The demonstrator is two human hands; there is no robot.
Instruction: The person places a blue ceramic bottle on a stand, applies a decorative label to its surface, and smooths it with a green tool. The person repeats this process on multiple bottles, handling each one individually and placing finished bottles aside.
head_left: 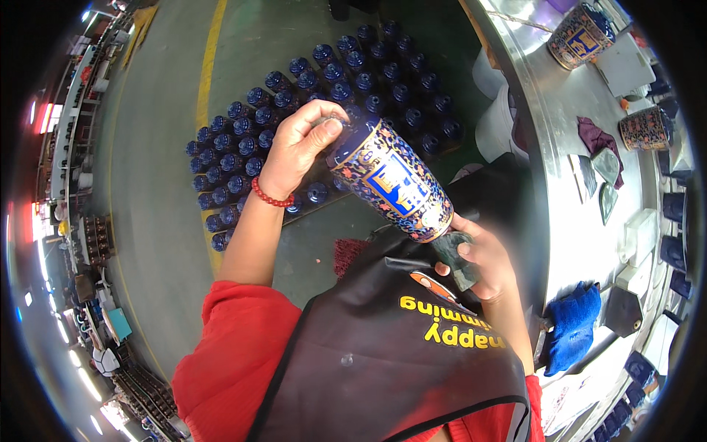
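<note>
A dark blue bottle [394, 177] with a colourful floral pattern and a gold-edged panel is held tilted in front of my apron, its neck end up and to the left. My left hand [305, 140], a red bead bracelet at its wrist, is closed around the narrow neck end. At the lower right, my right hand [482, 254] grips a dark green flat piece [461, 271] between thumb and fingers. That piece is close against the bottle's base; some of the right fingers are hidden behind it.
Rows of blue bottles [335, 71] stand on the floor ahead. On the right, a metal table [549, 132] carries two patterned bottles [582, 37], a maroon cloth [598, 140], green flat pieces [605, 166] and a blue towel [574, 324]. White buckets [493, 118] stand beside it.
</note>
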